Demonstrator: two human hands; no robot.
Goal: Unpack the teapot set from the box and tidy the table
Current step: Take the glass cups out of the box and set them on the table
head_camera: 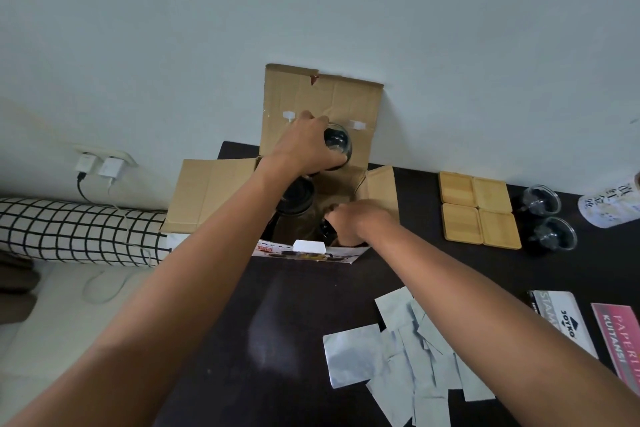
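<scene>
An open cardboard box (207,191) stands at the back of the dark table (277,322), its flaps spread out. My left hand (304,146) holds a clear glass cup (341,142) above the box's far side. My right hand (356,222) reaches into the box's near right corner and closes on another glass cup (327,230), mostly hidden. A glass teapot with a dark lid (298,199) sits inside the box under my left forearm. Two glass cups (540,199) (556,236) and several wooden coasters (479,210) lie to the right of the box.
Several white paper wrappers (398,350) lie scattered on the near right of the table. A stamp-pad box (564,319), a red receipt book (620,333) and a printed white packet (613,208) lie at the right edge. A checked bolster (76,232) and plugged chargers (100,166) are at left.
</scene>
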